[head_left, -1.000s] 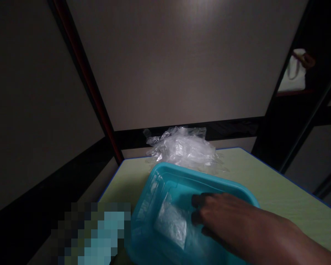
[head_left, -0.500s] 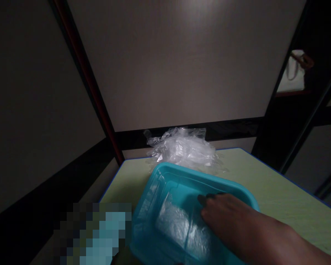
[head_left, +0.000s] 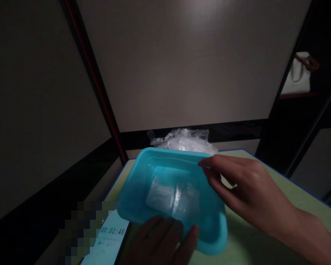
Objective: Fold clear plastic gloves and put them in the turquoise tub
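At the bench [head_left: 287,189]: blue tub [head_left: 135,187], clear packs [head_left: 159,195] inside, plastic heap [head_left: 186,141] behind, phone [head_left: 106,241] to its left. Left hand [head_left: 161,239] over near rim; right hand [head_left: 251,180] half-curled, fingertips by far-right rim. Can't tell if either grip is closed on it.
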`<move>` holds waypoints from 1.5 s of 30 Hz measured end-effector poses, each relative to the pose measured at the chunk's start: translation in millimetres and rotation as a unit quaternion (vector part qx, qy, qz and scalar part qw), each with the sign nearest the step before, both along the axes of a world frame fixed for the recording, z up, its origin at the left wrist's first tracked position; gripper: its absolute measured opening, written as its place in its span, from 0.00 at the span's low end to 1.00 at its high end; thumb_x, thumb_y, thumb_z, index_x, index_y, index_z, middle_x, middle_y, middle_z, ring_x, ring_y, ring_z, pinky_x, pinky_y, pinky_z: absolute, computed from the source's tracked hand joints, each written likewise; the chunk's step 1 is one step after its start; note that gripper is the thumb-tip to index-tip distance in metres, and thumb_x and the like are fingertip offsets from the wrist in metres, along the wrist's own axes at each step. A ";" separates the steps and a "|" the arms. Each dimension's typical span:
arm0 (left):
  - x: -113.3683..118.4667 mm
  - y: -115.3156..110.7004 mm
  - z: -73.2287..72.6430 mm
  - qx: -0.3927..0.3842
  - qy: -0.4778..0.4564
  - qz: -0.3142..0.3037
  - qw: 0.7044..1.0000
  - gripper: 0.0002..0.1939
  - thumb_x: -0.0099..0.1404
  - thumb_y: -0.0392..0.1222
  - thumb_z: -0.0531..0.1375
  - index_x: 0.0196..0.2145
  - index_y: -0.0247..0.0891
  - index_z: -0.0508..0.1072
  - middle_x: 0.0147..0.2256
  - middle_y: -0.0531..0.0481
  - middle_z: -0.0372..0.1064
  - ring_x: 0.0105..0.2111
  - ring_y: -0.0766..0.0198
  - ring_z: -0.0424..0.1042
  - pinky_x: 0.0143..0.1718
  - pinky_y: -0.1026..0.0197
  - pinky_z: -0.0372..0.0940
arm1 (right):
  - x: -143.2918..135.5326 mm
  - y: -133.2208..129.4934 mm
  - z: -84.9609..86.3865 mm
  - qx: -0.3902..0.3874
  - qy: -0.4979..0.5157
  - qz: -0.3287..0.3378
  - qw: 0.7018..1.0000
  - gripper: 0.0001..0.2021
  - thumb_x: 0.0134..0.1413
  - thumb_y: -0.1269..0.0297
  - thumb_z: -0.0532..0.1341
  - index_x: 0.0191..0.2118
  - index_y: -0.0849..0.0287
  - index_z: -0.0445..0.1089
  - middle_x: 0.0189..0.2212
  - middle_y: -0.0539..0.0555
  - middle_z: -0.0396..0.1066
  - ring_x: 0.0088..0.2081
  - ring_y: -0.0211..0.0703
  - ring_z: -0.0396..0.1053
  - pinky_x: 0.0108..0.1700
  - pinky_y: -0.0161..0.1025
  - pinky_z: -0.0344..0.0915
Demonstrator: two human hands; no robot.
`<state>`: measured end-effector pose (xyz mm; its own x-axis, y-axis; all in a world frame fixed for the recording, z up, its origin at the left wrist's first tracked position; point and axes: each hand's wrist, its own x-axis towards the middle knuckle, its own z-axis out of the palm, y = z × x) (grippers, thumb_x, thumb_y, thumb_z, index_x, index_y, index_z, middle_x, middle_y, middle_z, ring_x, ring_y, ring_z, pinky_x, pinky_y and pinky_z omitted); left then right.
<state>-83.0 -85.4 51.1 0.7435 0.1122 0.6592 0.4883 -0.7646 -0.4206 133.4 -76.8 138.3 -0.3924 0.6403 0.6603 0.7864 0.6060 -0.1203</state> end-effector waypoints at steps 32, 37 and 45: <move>-32.1 65.1 -10.0 0.001 -0.104 0.174 0.979 0.16 0.66 0.29 0.46 0.49 0.36 0.64 0.46 0.41 0.68 0.47 0.56 0.68 0.46 0.52 0.65 | 26.6 47.3 -103.6 -0.015 -0.161 -0.159 0.974 0.18 0.55 0.75 0.52 0.51 0.67 0.66 0.50 0.64 0.68 0.55 0.60 0.59 0.56 0.67 0.48; -8.5 34.2 -9.9 -0.015 -0.081 0.100 0.992 0.16 0.68 0.28 0.44 0.45 0.35 0.67 0.42 0.44 0.71 0.42 0.60 0.71 0.41 0.58 0.69 | 8.1 15.5 -102.8 -0.009 -0.168 -0.029 0.985 0.14 0.53 0.79 0.50 0.38 0.64 0.72 0.39 0.59 0.74 0.43 0.48 0.70 0.56 0.57 0.56; 9.9 17.5 -29.1 -0.112 -0.043 0.074 0.990 0.16 0.66 0.28 0.44 0.41 0.36 0.69 0.42 0.48 0.73 0.40 0.63 0.73 0.40 0.60 0.71 | 28.2 31.7 -114.6 0.055 -0.146 -0.111 0.981 0.16 0.53 0.74 0.51 0.45 0.65 0.70 0.61 0.69 0.51 0.60 0.65 0.50 0.54 0.66 0.53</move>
